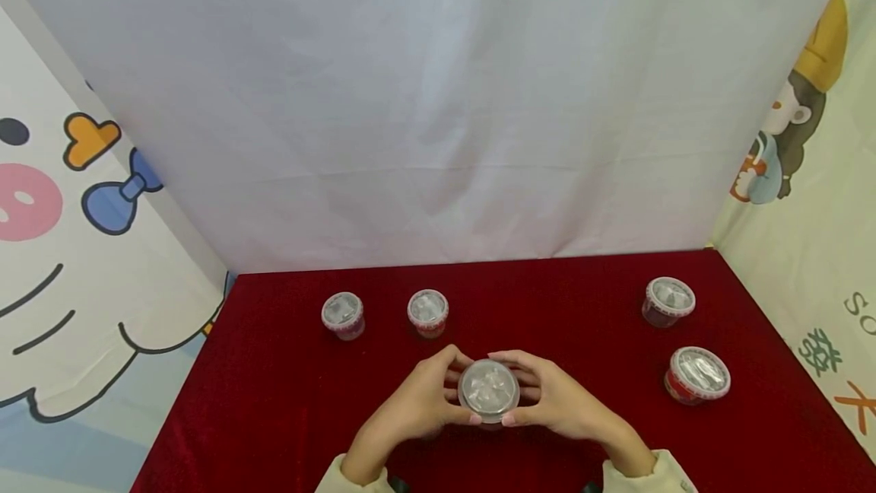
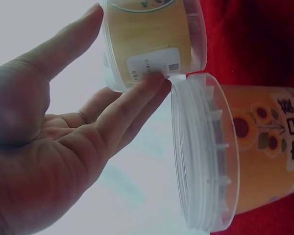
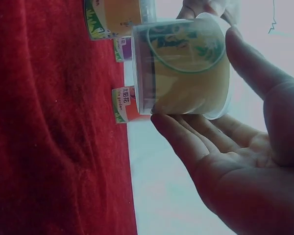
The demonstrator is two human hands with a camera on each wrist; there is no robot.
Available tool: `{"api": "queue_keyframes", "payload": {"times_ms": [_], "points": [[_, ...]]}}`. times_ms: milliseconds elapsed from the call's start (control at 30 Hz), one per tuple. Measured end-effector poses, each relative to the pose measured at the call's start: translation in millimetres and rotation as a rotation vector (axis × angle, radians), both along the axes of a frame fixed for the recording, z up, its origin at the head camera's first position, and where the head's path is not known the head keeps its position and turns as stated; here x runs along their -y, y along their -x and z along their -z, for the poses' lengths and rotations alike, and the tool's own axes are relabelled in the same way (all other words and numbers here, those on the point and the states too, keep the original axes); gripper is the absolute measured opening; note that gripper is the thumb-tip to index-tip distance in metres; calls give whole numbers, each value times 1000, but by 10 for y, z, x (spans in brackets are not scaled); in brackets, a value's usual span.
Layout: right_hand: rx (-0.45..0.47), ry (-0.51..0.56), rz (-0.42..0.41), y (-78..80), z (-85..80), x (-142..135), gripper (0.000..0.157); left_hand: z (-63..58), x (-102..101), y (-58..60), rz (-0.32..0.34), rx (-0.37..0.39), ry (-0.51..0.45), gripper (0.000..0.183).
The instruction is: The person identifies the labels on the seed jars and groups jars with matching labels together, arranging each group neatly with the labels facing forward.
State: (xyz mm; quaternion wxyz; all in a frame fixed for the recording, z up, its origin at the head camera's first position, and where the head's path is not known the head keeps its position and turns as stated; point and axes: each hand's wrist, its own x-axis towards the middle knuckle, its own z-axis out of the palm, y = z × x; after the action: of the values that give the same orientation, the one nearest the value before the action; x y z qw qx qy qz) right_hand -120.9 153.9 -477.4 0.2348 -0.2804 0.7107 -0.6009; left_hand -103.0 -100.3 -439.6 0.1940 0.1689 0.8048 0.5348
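Head view, with the clear-lidded yellow tub as reference. Well left of it, and farther back, stands a lidded purple tub; behind it and slightly left, a lidded orange-red tub. Left wrist view shows an orange sunflower-labelled tub upright, just left of the yellow tub and largely concealed from above. The left hand grips the yellow tub's left side, thumb in front; the right hand grips its right side likewise. The yellow tub sits between both hands, apparently raised above the red-covered worktop. Well right of it stand a lidded dark tub, farther back, and a lidded red tub, closer.

Risks, as judged: smooth plastic under fingertips could slip if one hand eases first; uneven thumb pressure could tilt the yellow tub; a leftward swing could topple the sunflower-labelled tub.
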Motion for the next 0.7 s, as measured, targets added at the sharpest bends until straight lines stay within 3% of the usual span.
{"api": "queue_keyframes", "payload": {"times_ms": [433, 700], "points": [[35, -9, 3, 11, 91, 76, 77, -6, 43, 86, 83, -62, 110, 63], [33, -27, 0, 0, 127, 93, 76, 4, 28, 109, 128, -140, 249, 69]]}}
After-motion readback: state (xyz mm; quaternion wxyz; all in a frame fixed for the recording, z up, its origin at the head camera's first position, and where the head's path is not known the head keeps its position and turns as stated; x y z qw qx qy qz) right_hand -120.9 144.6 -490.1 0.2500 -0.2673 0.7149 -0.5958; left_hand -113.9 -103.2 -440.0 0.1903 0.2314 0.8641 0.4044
